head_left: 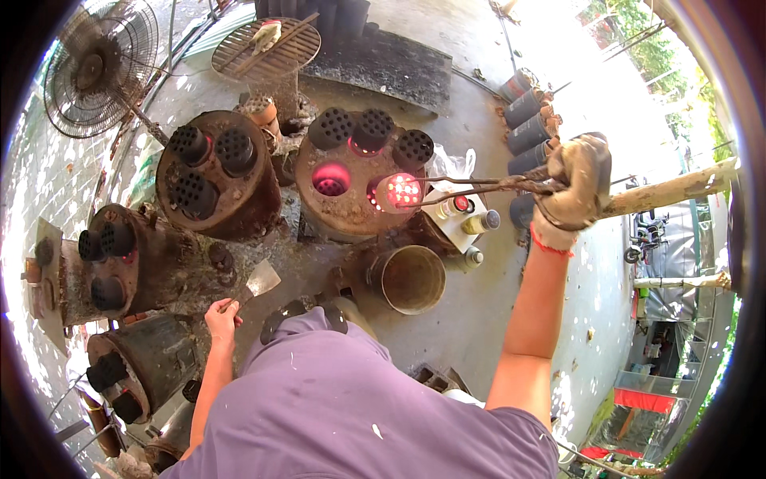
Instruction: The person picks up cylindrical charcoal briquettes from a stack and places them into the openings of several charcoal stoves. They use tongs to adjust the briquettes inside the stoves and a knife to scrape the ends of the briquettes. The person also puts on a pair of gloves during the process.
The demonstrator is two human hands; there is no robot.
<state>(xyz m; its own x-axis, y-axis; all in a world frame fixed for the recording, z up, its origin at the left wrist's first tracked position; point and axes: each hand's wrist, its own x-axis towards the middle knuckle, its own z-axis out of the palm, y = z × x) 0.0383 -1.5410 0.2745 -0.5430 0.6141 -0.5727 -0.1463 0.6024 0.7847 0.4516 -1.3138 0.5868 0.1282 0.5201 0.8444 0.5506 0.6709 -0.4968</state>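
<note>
My right hand, in a dirty work glove, grips long metal tongs that clamp a glowing red honeycomb coal briquette just above the round rusty stove. That stove holds three black briquettes at its back and two glowing holes. My bare left hand holds a small metal scraper low beside the stove on the left, which holds three black briquettes.
Two more rusty stoves with black briquettes stand at the left. A metal bucket sits below the middle stove, bottles on a white box beside it. A fan, a round grill and stacked briquettes lie farther off.
</note>
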